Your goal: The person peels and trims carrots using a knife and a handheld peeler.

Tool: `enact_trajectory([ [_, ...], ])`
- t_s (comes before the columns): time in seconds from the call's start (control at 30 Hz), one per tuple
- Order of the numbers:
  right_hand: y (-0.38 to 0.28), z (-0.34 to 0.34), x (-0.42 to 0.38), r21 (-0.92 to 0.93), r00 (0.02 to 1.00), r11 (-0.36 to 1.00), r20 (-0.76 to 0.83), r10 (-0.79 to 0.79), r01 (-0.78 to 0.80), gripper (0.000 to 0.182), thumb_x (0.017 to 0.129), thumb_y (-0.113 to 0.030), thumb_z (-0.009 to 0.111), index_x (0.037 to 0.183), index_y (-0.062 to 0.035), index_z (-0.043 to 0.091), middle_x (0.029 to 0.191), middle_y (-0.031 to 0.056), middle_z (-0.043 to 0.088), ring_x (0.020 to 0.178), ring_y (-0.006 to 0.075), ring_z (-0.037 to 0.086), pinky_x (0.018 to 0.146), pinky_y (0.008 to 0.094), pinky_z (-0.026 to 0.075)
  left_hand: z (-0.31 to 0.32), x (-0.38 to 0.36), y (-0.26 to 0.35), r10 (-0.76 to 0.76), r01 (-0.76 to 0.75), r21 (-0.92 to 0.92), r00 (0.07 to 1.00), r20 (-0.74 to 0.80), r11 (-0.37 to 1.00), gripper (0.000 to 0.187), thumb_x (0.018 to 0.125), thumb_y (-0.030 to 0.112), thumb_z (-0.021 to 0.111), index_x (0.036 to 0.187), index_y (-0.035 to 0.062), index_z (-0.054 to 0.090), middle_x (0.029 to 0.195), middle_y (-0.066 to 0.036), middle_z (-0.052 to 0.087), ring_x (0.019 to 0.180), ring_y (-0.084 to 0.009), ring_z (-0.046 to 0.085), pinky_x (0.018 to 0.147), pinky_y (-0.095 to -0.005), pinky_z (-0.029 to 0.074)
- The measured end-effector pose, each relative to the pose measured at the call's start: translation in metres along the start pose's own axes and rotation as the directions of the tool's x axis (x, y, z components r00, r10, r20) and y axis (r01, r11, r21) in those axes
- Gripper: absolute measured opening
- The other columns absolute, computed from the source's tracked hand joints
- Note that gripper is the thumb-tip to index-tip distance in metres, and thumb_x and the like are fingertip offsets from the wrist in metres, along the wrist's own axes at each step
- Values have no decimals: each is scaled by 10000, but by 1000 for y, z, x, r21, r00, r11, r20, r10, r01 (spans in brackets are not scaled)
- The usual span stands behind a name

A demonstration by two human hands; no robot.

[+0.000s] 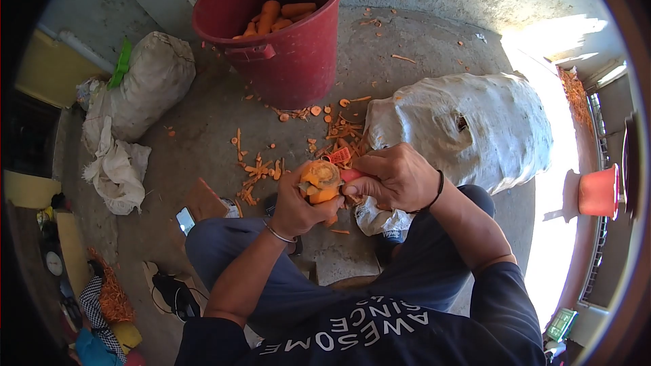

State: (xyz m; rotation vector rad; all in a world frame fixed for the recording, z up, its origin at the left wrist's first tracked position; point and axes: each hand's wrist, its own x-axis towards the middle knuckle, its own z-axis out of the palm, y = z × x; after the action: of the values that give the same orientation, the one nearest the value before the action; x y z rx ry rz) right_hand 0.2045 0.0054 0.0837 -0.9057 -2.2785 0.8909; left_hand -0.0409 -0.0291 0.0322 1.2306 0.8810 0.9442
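Note:
My left hand (298, 198) is wrapped round a thick peeled carrot (323, 175), its rough brownish-orange end facing up. Against the carrot's right side, my right hand (393, 177) grips a red-handled tool (351, 175); its working end is hidden by the carrot and fingers. Just beyond both hands shows a small red piece with a pale pattern (337, 155). Peelings and cut carrot ends (261, 175) lie scattered on the floor in front of me.
A large red bin (291, 71) with carrots (270, 13) inside stands ahead. To the right lies a full white sack (468, 125); another sack (159, 71) leans at the left wall. A red bucket (598, 190) is at far right, a phone (185, 220) beside my left knee.

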Motion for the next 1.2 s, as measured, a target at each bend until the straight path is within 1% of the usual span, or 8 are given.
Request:
enact_trajectory([
  [0.23,0,-1,1,-80,1000,996,5,26,-26,388,972,-382,747,974,6,744,661,151,637,601,329,675,538,429,491,4,4,-4,322,-266,387,943,-88,883,297,816,86,884,998,4,663,909,-27,731,798,-102,699,718,-273,569],
  [0.53,59,-1,15,3,994,994,-15,106,-106,402,1014,-419,673,995,-33,783,733,187,692,693,366,704,651,461,544,6,2,0,431,-307,561,897,-99,769,408,746,141,901,1051,26,656,886,-74,739,803,-156,743,736,-325,599],
  [0.67,102,-13,23,-209,893,881,68,446,-424,527,1042,-499,619,951,-8,787,767,223,704,726,368,708,700,461,538,3,5,-11,396,-297,437,905,-155,849,385,776,139,882,1070,18,665,918,-66,735,825,-150,728,769,-322,585],
  [0.7,99,-11,26,-219,861,843,23,508,-491,542,1048,-507,604,931,-11,788,778,229,708,744,358,712,716,456,539,0,8,-13,210,-153,255,955,-211,955,371,792,139,874,1077,17,671,945,-59,735,850,-145,721,793,-317,576],
  [0.73,90,-6,24,-231,866,839,-35,498,-492,524,1029,-508,641,963,-8,786,779,212,710,722,338,697,693,442,535,-5,10,-15,10,4,63,975,-221,998,357,807,139,866,1085,16,677,972,-51,735,875,-139,714,816,-313,566],
  [0.83,62,8,15,62,936,938,-74,345,-341,446,1000,-457,685,1001,-25,797,755,194,700,713,363,696,680,457,539,-10,12,-24,-3,19,85,983,-182,996,347,825,145,859,1095,14,685,1023,-39,735,921,-133,706,847,-306,558],
  [1.0,30,8,11,-2,1000,1000,23,-15,15,376,924,-370,803,982,0,776,743,155,674,689,331,677,623,412,508,-4,7,-10,92,-66,209,989,-115,976,344,834,125,857,1104,29,667,1005,-24,726,875,-110,684,809,-296,555],
  [1.2,24,9,10,-72,999,997,-35,-23,20,359,919,-361,807,976,-8,777,739,148,681,657,340,675,590,418,501,0,8,-9,205,-139,424,972,-114,895,357,804,151,885,1061,44,661,944,-44,724,850,-120,698,778,-314,560],
])
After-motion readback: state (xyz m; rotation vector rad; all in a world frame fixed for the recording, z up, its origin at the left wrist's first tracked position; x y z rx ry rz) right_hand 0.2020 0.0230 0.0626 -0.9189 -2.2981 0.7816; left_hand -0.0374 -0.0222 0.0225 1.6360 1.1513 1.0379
